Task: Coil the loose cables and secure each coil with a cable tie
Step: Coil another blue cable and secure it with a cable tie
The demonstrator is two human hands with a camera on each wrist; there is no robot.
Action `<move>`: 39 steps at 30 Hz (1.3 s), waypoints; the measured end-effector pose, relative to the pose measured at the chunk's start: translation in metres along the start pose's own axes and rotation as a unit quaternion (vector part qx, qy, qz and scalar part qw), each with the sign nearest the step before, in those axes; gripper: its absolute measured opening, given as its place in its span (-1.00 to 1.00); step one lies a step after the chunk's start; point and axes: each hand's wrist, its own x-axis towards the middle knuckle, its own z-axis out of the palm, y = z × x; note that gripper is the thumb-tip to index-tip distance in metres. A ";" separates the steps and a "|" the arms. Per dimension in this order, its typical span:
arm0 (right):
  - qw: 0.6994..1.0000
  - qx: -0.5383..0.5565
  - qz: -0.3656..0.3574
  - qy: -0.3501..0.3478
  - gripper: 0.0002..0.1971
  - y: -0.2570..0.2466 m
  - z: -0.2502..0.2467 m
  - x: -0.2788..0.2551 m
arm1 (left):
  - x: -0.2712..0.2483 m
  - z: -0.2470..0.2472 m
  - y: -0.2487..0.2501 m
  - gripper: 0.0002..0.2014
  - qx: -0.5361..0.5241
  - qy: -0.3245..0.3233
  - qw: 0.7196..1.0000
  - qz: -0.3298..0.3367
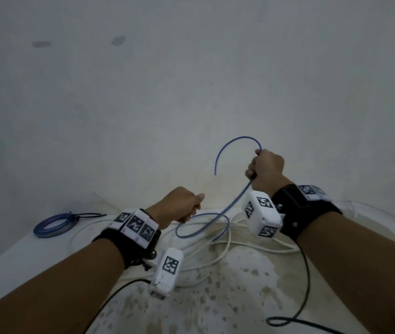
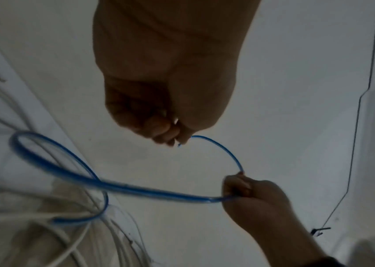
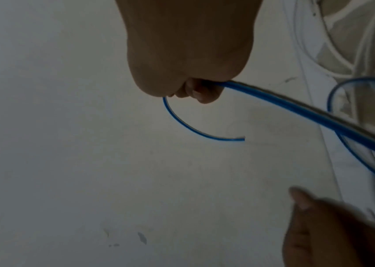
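Above the table (image 1: 11, 256), right hand (image 1: 267, 168) gripping blue cable (image 1: 230, 208), left hand (image 1: 179, 206) clenched beside it.

Plain indoor corner, kind of room not certain; nothing marks it as kitchen, shop or office. Bare whitish plastered wall (image 1: 191, 80) with a few dark scuffs, dim flat light. White work surface (image 1: 11, 259) pushed against the wall, its near part stained and flaked brownish. Loose tangle of thin white cables (image 1: 218, 254) spread over it, a loose blue cable (image 1: 230, 208) lifted above them, and one finished blue cable coil (image 1: 53, 224) bound with a black cable tie (image 1: 88, 215) at far left. Reads as an improvised bench for cable sorting.
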 end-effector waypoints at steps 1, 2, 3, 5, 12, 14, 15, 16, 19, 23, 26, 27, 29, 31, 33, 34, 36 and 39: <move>1.000 0.024 0.008 0.004 -0.70 0.004 0.005 -0.004 | -0.012 0.001 0.002 -0.53 -0.020 -0.063 0.997 -0.035; 0.999 0.042 0.015 0.004 -0.70 0.009 0.010 -0.008 | -0.025 0.003 0.006 -0.45 -0.050 -0.126 0.988 -0.077; 0.998 0.056 0.022 -0.001 -0.71 0.014 0.015 -0.014 | -0.032 0.006 0.009 -0.39 -0.095 -0.170 0.974 -0.118; 0.996 0.084 0.035 -0.021 -0.72 0.024 0.022 -0.027 | -0.034 0.010 0.011 -0.40 -0.207 -0.163 0.950 -0.169; 0.988 0.038 0.096 -0.112 -0.71 0.051 0.010 -0.050 | -0.017 -0.014 0.005 -0.87 -0.526 0.120 0.825 -0.166; 0.987 0.009 0.105 -0.118 -0.65 0.055 0.002 -0.049 | -0.021 -0.022 0.005 -0.77 -0.515 0.178 0.824 -0.154; 0.988 -0.002 0.104 -0.114 -0.63 0.056 -0.003 -0.048 | -0.021 -0.024 0.006 -0.76 -0.485 0.201 0.838 -0.149; 0.989 -0.014 0.099 -0.108 -0.61 0.057 -0.007 -0.045 | -0.022 -0.025 0.004 -0.79 -0.454 0.218 0.852 -0.145; 0.991 -0.053 0.078 -0.099 -0.61 0.054 -0.020 -0.034 | -0.024 -0.034 -0.008 -0.78 -0.395 0.251 0.873 -0.136; 0.988 -0.099 0.055 -0.104 -0.59 0.051 -0.035 -0.020 | -0.033 -0.046 -0.023 -0.77 -0.341 0.246 0.898 -0.127; 0.986 -0.107 0.050 -0.114 -0.53 0.051 -0.034 -0.017 | -0.039 -0.048 -0.030 -0.75 -0.275 0.246 0.923 -0.111; 0.987 -0.103 0.046 -0.113 -0.54 0.050 -0.032 -0.016 | -0.039 -0.049 -0.033 -0.74 -0.237 0.255 0.932 -0.097; 0.988 -0.092 0.046 -0.114 -0.60 0.046 -0.027 -0.011 | -0.040 -0.051 -0.035 -0.79 -0.190 0.279 0.939 -0.064; 0.987 -0.097 0.041 -0.121 -0.67 0.041 -0.022 -0.009 | -0.041 -0.053 -0.036 -0.84 -0.176 0.303 0.936 -0.034; 0.984 -0.112 0.023 -0.137 -0.70 0.037 -0.016 -0.011 | -0.040 -0.054 -0.034 -0.88 -0.156 0.319 0.935 -0.009; 0.981 -0.116 0.016 -0.153 -0.71 0.037 -0.012 -0.015 | -0.039 -0.054 -0.033 -0.88 -0.153 0.321 0.934 0.002; 0.973 -0.117 0.008 -0.199 -0.73 0.039 -0.001 -0.027 | -0.038 -0.049 -0.029 -0.87 -0.149 0.316 0.937 0.017; 0.949 -0.159 -0.038 -0.268 -0.63 0.049 0.017 -0.053 | -0.037 -0.036 -0.022 -0.85 -0.117 0.296 0.947 0.050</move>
